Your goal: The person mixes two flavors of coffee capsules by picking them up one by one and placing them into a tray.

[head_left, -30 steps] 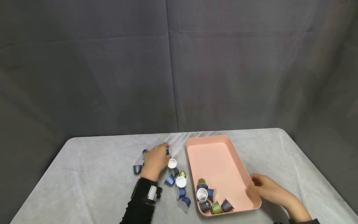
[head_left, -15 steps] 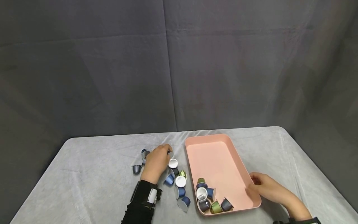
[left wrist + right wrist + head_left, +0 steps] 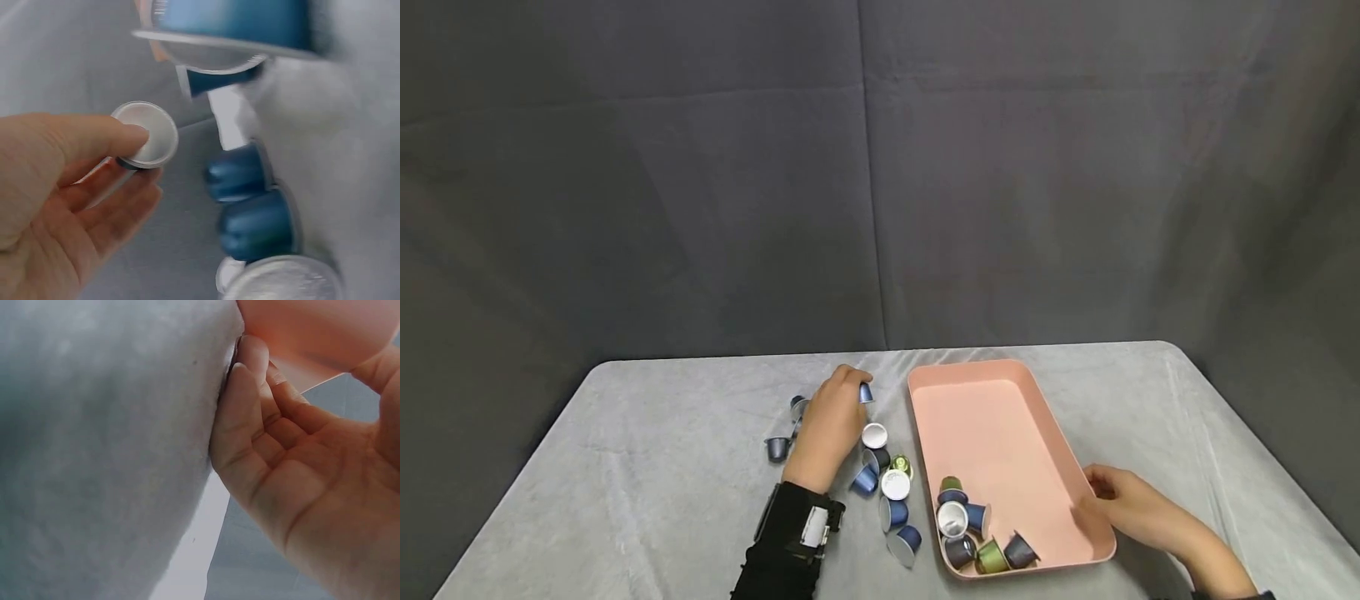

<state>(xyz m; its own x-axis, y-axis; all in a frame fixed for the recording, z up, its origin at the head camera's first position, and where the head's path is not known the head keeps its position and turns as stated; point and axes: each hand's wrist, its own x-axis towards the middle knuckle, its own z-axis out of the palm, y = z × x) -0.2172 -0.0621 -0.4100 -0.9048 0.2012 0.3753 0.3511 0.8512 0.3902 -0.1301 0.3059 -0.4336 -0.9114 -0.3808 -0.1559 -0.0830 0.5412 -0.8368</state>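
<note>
blue tapered capsule [image 3: 866, 392], pinched

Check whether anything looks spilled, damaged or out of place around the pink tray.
No obvious spill or damage. What looks untidy: loose capsules lie scattered at different angles on the cloth left of the pink tray, and the capsules inside bunch in its near-left corner.

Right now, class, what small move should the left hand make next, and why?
Probably carry the blue capsule rightward over the pink tray: the left hand pinches it, other capsules lie inside the tray, and the right hand holds the tray's edge.
</note>
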